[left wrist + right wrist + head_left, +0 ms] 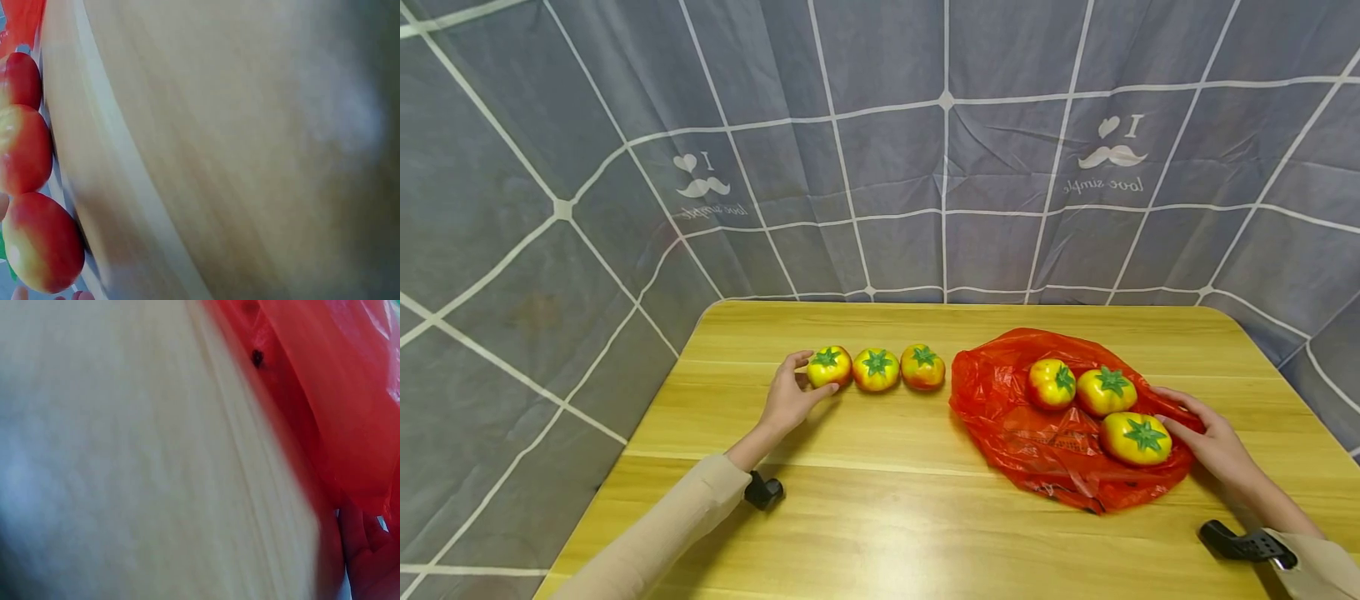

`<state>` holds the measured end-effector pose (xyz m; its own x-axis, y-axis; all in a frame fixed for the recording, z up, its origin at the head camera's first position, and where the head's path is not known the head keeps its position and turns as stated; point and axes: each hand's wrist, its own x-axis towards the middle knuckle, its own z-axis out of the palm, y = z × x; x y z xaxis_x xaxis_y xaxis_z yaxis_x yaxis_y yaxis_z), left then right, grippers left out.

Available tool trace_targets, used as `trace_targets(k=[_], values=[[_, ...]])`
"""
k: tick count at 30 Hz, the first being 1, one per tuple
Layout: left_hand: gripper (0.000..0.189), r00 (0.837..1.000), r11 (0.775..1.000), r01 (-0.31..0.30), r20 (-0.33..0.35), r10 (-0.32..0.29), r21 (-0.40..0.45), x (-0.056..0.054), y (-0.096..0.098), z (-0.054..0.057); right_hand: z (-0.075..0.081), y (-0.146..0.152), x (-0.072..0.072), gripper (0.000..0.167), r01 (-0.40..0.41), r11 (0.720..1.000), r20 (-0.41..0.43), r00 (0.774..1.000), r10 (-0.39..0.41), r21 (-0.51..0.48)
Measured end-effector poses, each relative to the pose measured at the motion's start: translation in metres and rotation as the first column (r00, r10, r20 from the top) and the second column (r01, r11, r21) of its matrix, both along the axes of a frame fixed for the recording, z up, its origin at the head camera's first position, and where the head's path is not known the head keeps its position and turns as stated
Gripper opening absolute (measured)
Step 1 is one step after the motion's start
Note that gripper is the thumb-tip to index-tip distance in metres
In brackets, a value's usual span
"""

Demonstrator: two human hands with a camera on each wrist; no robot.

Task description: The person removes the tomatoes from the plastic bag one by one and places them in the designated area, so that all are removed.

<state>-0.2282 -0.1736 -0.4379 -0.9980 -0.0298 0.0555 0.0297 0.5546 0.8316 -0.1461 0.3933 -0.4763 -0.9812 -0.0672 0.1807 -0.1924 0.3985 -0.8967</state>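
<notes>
Three yellow-red tomatoes with green star-shaped tops form a row on the table. My left hand holds the leftmost tomato, fingers at its far left side and thumb at its near side. The middle tomato and the right tomato sit beside it. In the left wrist view, the held tomato is lowest. At the right lies a spread red plastic bag with three more tomatoes on it. My right hand grips the bag's right edge, its thumb close to the nearest tomato.
The wooden table reaches back to a grey curtain with white grid lines. On the bag, two more tomatoes lie behind the near one. Black straps circle the wrists.
</notes>
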Motion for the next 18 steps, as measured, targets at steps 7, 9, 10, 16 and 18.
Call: trace_targets(k=[7, 9, 10, 16, 18], values=[[0.072, 0.996, 0.999, -0.032, -0.083, 0.031, -0.008, 0.008, 0.003, 0.007, 0.001, 0.000, 0.001, 0.045, 0.022, 1.000, 0.024, 0.999, -0.022, 0.015], [0.072, 0.994, 0.999, -0.035, -0.103, 0.035, -0.006, 0.010, 0.005, 0.011, 0.002, 0.000, 0.001, 0.045, 0.030, 0.999, 0.023, 0.999, -0.031, 0.026], [0.072, 0.993, 0.999, -0.034, -0.111, 0.034, 0.000, 0.012, 0.006, 0.013, 0.003, 0.000, 0.001, 0.045, 0.034, 0.999, 0.019, 0.999, -0.034, 0.033], [0.071, 0.987, 0.999, -0.009, -0.157, 0.014, 0.034, 0.019, 0.015, 0.023, 0.004, -0.001, 0.001, 0.045, 0.036, 0.998, 0.012, 0.999, -0.036, 0.045], [0.069, 0.983, 0.999, 0.007, -0.182, 0.000, 0.040, 0.021, 0.018, 0.024, 0.003, -0.001, 0.001, 0.045, 0.034, 0.999, 0.015, 0.999, -0.034, 0.043]])
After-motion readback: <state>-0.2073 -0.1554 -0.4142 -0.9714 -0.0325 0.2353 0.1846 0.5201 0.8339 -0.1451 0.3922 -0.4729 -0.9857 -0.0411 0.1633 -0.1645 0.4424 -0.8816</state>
